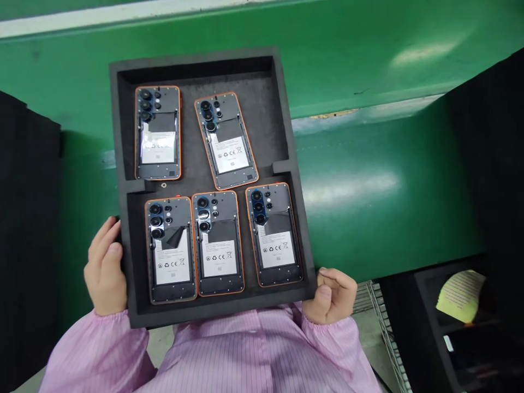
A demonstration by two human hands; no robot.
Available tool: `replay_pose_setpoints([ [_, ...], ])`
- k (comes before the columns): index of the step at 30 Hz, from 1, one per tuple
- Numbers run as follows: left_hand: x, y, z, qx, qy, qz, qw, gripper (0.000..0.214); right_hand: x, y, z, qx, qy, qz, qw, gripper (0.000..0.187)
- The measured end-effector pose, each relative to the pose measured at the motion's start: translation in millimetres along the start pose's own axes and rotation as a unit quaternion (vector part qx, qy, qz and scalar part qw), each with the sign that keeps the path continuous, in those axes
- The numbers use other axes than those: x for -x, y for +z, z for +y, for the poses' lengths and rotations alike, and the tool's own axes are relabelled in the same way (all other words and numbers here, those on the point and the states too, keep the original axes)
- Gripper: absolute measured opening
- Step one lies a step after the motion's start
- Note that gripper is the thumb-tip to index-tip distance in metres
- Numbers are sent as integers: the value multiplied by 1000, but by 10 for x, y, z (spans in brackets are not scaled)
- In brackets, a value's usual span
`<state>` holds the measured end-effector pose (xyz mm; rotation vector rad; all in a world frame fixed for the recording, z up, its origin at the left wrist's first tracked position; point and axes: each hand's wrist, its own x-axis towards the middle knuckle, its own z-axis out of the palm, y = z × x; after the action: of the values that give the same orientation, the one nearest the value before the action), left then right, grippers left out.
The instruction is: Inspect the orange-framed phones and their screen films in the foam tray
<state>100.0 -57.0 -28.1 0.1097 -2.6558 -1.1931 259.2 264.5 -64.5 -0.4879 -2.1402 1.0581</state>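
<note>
Black tray [221, 307] held out over the green worktop [347, 218], 5 open-backed phones [218, 259] lying inside, and I'm eyeing the slanted phone [230, 154]: nothing braces its upper end, so a dip on either side could send it skidding into its neighbours. Left grip [105, 273] clasps the left wall, right grip [333, 295] the near right corner, thumbs beside the rim, forearms angled inward.
</note>
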Motion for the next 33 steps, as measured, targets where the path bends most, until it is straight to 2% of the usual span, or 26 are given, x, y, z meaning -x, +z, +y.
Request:
replay_pose_setpoints([
  [3,-2,2,6,0,0,2,1000,45,-71,53,-61,-50,-39,40,997,20],
  [10,0,14,53,-2,-9,6,1000,47,-180,45,-160,-28,-44,2,999,18],
  [16,-3,14,37,-1,-7,5,1000,46,-221,41,-174,-33,-69,-15,997,24],
  [33,2,18,38,-11,-18,-5,1000,45,-54,40,-22,-14,-40,32,999,21],
])
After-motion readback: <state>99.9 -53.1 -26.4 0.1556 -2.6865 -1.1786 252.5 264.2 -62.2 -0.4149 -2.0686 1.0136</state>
